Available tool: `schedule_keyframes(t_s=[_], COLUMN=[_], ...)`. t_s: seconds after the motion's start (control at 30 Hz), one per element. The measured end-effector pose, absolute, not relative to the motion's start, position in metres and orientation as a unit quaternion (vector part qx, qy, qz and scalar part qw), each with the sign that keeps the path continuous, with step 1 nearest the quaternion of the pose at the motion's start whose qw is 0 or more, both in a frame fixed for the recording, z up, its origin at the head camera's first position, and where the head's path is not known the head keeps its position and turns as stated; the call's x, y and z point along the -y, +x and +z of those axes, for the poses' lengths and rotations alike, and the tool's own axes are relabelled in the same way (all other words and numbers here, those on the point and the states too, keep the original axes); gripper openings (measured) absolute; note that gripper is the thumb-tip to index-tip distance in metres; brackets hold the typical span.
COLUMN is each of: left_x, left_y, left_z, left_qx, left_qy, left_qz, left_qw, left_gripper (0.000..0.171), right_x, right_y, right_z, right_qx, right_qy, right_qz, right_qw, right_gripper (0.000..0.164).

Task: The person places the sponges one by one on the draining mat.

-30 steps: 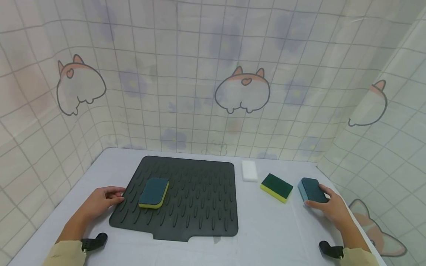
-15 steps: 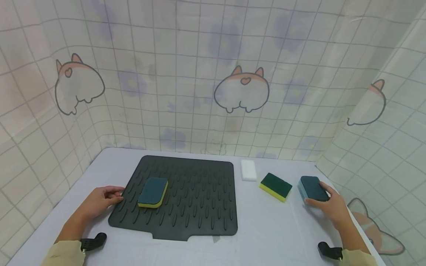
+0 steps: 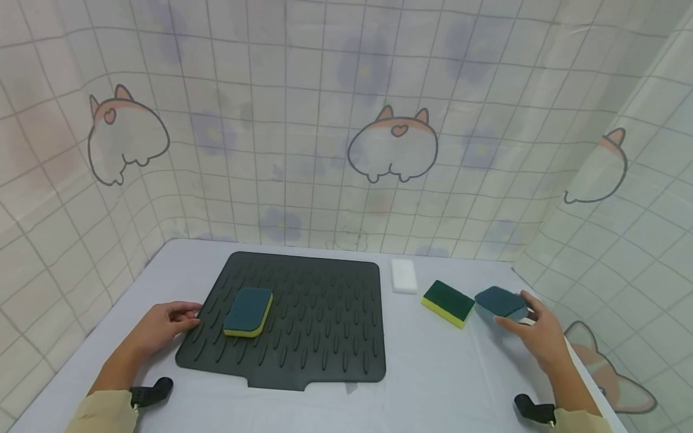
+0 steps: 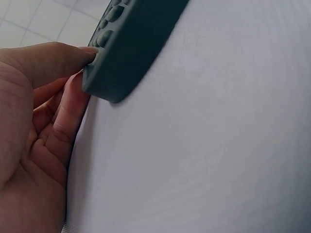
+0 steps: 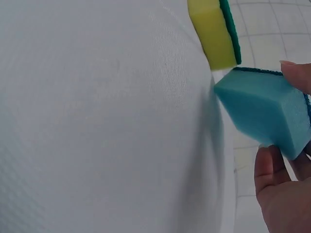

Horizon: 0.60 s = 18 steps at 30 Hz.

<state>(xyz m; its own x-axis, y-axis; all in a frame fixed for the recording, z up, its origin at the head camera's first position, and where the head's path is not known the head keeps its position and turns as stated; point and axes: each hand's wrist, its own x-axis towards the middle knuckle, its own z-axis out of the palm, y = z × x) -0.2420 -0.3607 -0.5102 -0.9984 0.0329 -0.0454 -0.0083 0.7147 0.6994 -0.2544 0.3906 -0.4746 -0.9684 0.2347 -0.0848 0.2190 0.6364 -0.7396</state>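
My right hand (image 3: 543, 337) pinches a blue scouring sponge (image 3: 500, 302) by its near right end, thumb on one side and fingers on the other. In the right wrist view this sponge (image 5: 257, 104) is tilted and raised off the table. At the left, my left hand (image 3: 162, 329) pinches the edge of a dark grey ridged mat (image 3: 319, 325); in the left wrist view the thumb lies on top and a curled finger sits against the underside. On the mat's left part rests a yellow sponge with a blue-green scouring face (image 3: 249, 311).
A yellow sponge with a dark green face (image 3: 448, 302) lies on the white table (image 3: 433, 373), just left of the held sponge. Behind it, right of the mat, lies a white rectangular block (image 3: 403, 276). A grid-patterned curtain (image 3: 303, 150) surrounds the table's back and sides.
The right hand has lifted the blue sponge from the table, and it has turned and shifted slightly left. My left hand and the mat stay where they were.
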Motion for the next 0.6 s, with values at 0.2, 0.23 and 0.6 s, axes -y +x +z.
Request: schedule_keyframes(t_s=[0.2, 0.23, 0.6], left_x=[0.360, 0.360, 0.359], left_y=[-0.241, -0.241, -0.241], left_z=[-0.509, -0.509, -0.509], left_qx=[-0.925, -0.924, -0.924], left_qy=[0.004, 0.002, 0.006], left_qz=[0.380, 0.381, 0.381], left_qw=[0.029, 0.029, 0.028], left_gripper=[0.047, 0.046, 0.046], right_x=[-0.383, -0.382, -0.375], right_y=[-0.251, -0.251, -0.249], right_z=[-0.472, -0.472, -0.475], right_qx=[0.900, 0.900, 0.865], right_qy=[-0.115, -0.118, -0.160], right_qz=[0.419, 0.418, 0.464], right_qw=[0.036, 0.042, 0.106], right_gripper=[0.106, 0.106, 0.096])
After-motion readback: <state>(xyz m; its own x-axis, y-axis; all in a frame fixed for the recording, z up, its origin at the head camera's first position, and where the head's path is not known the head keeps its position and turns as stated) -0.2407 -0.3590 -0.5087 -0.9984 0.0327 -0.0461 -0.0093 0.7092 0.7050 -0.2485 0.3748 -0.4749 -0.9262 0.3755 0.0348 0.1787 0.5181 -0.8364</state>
